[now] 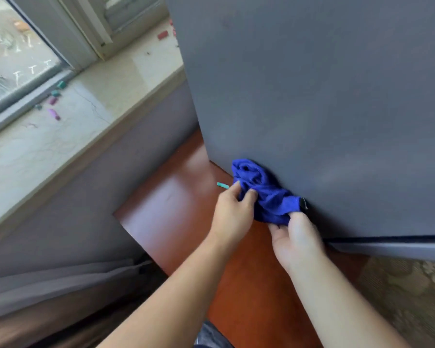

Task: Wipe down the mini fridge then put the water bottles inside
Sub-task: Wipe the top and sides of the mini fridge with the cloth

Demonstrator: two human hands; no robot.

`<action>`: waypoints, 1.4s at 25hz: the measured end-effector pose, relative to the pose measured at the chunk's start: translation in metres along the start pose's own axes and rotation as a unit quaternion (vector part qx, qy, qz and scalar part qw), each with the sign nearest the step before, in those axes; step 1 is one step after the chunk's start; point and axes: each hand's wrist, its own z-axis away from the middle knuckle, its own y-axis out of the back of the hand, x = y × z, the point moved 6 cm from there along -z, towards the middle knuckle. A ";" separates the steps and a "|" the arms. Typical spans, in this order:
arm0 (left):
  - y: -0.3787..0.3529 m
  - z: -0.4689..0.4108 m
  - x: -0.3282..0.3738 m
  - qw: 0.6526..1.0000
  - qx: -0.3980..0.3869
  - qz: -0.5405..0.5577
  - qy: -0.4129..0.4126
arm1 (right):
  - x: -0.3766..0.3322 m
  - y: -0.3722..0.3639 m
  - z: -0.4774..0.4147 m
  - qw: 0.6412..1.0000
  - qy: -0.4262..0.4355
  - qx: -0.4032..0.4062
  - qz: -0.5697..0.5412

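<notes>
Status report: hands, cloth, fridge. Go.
Left hand and right hand both gripping blue cloth, bunched against mini fridge side. No bottles in view. Nothing blocking.

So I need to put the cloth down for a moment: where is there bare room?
Red-brown wooden surface left of the hands, between wall and fridge, is bare except a small teal piece. The windowsill has scattered bits near the glass.

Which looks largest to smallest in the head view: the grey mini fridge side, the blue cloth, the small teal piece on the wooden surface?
1. Grey mini fridge side
2. Crumpled blue cloth
3. Small teal piece
</notes>
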 end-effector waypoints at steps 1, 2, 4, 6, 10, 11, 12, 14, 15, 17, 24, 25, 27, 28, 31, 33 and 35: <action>-0.018 0.013 -0.007 1.000 -0.014 -0.006 -0.002 | -0.006 0.017 0.005 1.000 0.000 0.004 -0.002; -0.036 0.028 -0.014 1.000 -0.028 -0.009 0.002 | -0.014 0.042 0.004 1.000 0.010 0.016 -0.011; -0.066 0.048 -0.028 0.998 -0.058 -0.007 0.022 | -0.026 0.088 0.000 0.999 0.010 0.049 0.017; -0.086 0.058 -0.041 0.996 -0.083 -0.015 0.039 | -0.031 0.118 0.000 0.997 -0.011 0.082 0.004; -0.103 0.075 -0.051 0.995 -0.087 0.015 0.049 | -0.032 0.143 -0.005 0.988 -0.055 0.142 -0.014; -0.102 0.076 -0.050 0.996 -0.077 0.019 0.044 | -0.031 0.142 -0.005 0.988 -0.051 0.148 0.012; -0.099 0.074 -0.048 0.997 -0.067 0.014 0.044 | -0.027 0.137 -0.007 0.988 -0.053 0.143 0.027; -0.090 0.064 -0.046 0.997 -0.053 0.002 0.048 | -0.020 0.119 -0.001 0.990 -0.049 0.128 0.032; -0.083 0.057 -0.044 0.998 -0.045 0.001 0.047 | -0.016 0.102 0.004 0.992 -0.048 0.117 0.002; -0.063 0.039 -0.038 0.999 -0.023 -0.003 0.037 | -0.014 0.056 0.012 0.995 -0.027 0.067 -0.063; 0.029 -0.035 -0.006 0.998 0.031 0.023 -0.046 | 0.032 -0.064 -0.014 0.997 -0.033 -0.032 -0.069; 0.042 -0.047 -0.002 0.998 0.037 0.027 -0.052 | 0.040 -0.080 -0.017 0.996 -0.036 -0.045 -0.065; 0.065 -0.070 0.004 0.997 0.048 0.032 -0.058 | 0.052 -0.113 -0.026 0.996 -0.041 -0.060 -0.047; 0.075 -0.080 0.007 0.996 0.056 0.032 -0.059 | 0.058 -0.125 -0.031 0.996 -0.045 -0.059 -0.039; 0.094 -0.102 0.011 0.996 0.073 0.017 -0.054 | 0.072 -0.149 -0.039 0.996 -0.064 -0.051 -0.027; 0.099 -0.108 0.009 0.996 0.073 0.004 -0.045 | 0.074 -0.154 -0.041 0.996 -0.071 -0.053 -0.025; 0.097 -0.105 0.007 0.996 0.077 0.003 -0.034 | 0.073 -0.148 -0.040 0.996 -0.071 -0.052 -0.031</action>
